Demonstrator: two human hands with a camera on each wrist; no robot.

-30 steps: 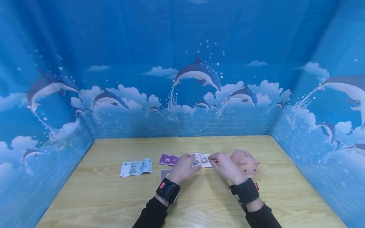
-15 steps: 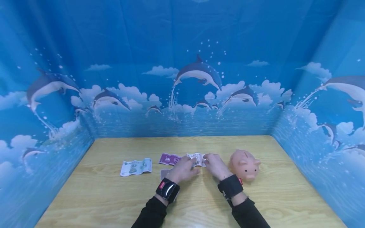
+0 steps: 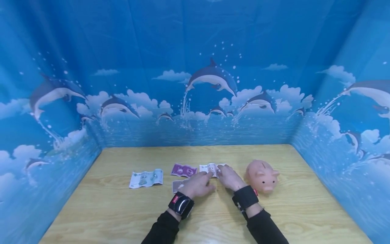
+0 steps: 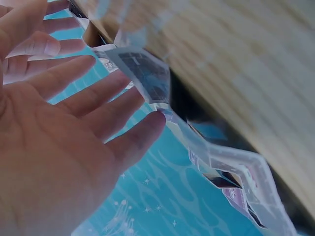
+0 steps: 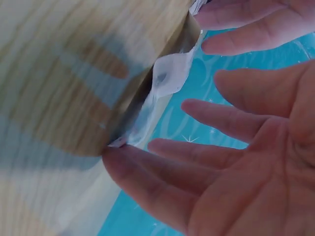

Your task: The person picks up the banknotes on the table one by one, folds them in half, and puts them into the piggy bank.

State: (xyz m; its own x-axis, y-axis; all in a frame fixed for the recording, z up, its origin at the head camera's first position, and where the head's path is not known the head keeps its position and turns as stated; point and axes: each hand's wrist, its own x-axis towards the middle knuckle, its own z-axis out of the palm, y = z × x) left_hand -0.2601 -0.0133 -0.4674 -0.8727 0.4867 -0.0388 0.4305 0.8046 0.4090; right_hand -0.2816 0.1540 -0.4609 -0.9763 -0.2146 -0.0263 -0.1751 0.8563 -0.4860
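A pale banknote (image 3: 204, 168) with a wavy surface lies on the table between my hands. My right hand (image 3: 230, 178) is over its right end, fingers extended, fingertips at the paper. In the right wrist view, the fingers (image 5: 147, 182) are spread and relaxed beside the note's edge (image 5: 172, 73). My left hand (image 3: 198, 185) reaches toward the note's near left edge with straight fingers, its palm (image 4: 54, 152) showing in the left wrist view. A purple banknote (image 3: 183, 170) lies just behind the left hand. A grey-brown banknote (image 3: 177, 186) is partly hidden under that hand.
A pink piggy bank (image 3: 261, 176) with a slot on its back stands right of my right hand. Farther left lies a pale green banknote (image 3: 146, 179). Blue dolphin-print curtains (image 3: 195, 132) enclose the wooden table (image 3: 115, 217) at the back and sides.
My right hand has moved left from beside the piggy bank and loosened its pinch on the pale note, which has shifted left. My left hand has drawn back slightly, uncovering more of the purple note.
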